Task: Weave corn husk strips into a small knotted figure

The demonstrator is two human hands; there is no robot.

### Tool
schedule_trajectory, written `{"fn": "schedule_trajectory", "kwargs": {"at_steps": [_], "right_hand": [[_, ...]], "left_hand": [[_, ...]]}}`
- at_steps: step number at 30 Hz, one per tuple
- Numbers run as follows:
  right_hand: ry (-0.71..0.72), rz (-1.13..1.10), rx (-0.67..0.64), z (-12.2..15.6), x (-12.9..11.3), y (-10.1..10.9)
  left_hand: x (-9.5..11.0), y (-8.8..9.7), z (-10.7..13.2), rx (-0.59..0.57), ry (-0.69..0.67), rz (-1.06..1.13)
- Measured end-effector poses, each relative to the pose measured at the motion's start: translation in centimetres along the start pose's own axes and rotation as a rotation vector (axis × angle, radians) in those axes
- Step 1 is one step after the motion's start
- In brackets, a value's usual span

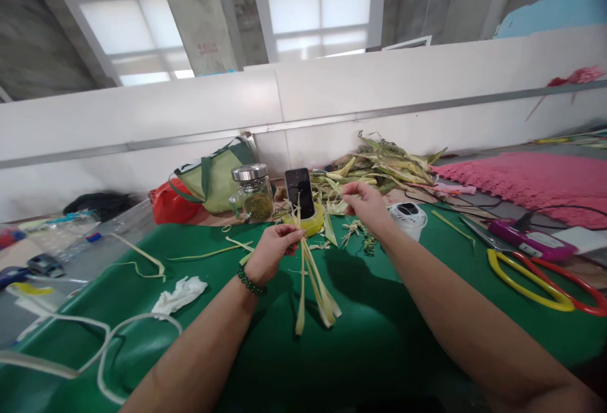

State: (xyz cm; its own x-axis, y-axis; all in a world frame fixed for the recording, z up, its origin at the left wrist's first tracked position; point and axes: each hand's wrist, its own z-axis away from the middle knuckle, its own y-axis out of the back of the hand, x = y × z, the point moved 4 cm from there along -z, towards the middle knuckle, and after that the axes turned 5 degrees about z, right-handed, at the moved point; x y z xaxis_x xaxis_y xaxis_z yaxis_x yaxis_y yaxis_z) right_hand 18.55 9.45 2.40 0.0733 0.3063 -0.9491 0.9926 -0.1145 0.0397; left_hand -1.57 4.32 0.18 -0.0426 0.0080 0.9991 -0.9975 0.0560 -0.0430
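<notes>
Over the smooth dark-green table covering (379, 369), my left hand (272, 252) pinches a loose bundle of long, pale yellow-green plant strips (317, 286) between thumb and fingers; narrow ends rise past the pinch, broader ends fan down toward me. My right hand (367, 207) is raised farther out to the right, thumb and fingertips drawn nearly together; whether they grip a thin strand, I cannot tell. I judge a light, steady pinch best, as hard pressure could crease or split the strips, with all narrow parts gathered at 1 level. Just beyond stand a black upright phone (300, 193) and a round yellow tape roll (313, 220), so elbow room forward is tight.
</notes>
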Motion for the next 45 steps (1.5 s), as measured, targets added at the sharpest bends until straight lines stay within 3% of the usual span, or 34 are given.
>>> {"fn": "schedule_trajectory", "kwargs": {"at_steps": [2,4,7,9,13,18,20,24,28,30,32,35,36,38,40,45], "right_hand": [[0.121,0.061,0.072,0.4,-1.0,0.4],[0.099,0.061,-0.188,1.2,-1.1,-1.0],[-0.136,0.035,-0.7,3.3,0.2,-4.2],[-0.193,0.031,-0.832,4.1,1.1,-5.3],[-0.108,0.09,-0.749,3.6,1.6,-5.4],[0.335,0.465,-0.605,3.4,-0.6,-4.5],[0.451,0.629,-0.589,3.7,-1.2,-4.4],[0.443,0.858,-0.546,3.9,-1.2,-4.6],[0.276,1.012,-0.6,4.2,-1.3,-4.4],[0.222,1.105,-0.521,4.4,-2.2,-2.2],[0.24,1.15,-0.331,4.8,-3.6,2.0],[0.114,1.305,0.053,6.3,-4.6,11.3],[0.026,1.399,0.102,7.0,-4.2,14.2],[-0.255,1.611,0.063,8.4,-2.2,19.2],[-0.491,1.686,-0.053,9.7,0.4,22.3],[-0.515,1.614,-0.035,10.4,3.4,24.5]], "left_hand": [[-0.3,-0.1,-0.2,-0.045,0.038,-0.044],[-0.4,-0.2,-0.2,-0.085,0.04,-0.076],[-0.3,-0.4,0.0,-0.096,0.02,-0.084],[-0.1,-0.5,0.1,-0.096,0.01,-0.082],[-0.1,-0.6,0.1,-0.103,-0.001,-0.052],[-0.3,-0.4,0.0,-0.058,-0.012,-0.021],[-0.3,-0.4,0.0,-0.045,-0.013,-0.021],[-0.1,-0.6,0.1,-0.066,-0.021,0.001],[-0.1,-0.6,0.3,-0.084,0.016,0.018],[0.0,-0.6,0.3,-0.119,0.035,0.029],[0.2,-0.4,0.3,-0.128,0.047,0.048],[0.5,-0.3,0.3,-0.127,0.064,0.087],[0.5,-0.4,0.4,-0.132,0.076,0.086],[0.3,-0.7,0.4,-0.155,0.105,0.072],[0.1,-1.0,0.5,-0.204,0.13,0.051],[-0.1,-1.3,0.7,-0.328,0.134,0.028]]}}
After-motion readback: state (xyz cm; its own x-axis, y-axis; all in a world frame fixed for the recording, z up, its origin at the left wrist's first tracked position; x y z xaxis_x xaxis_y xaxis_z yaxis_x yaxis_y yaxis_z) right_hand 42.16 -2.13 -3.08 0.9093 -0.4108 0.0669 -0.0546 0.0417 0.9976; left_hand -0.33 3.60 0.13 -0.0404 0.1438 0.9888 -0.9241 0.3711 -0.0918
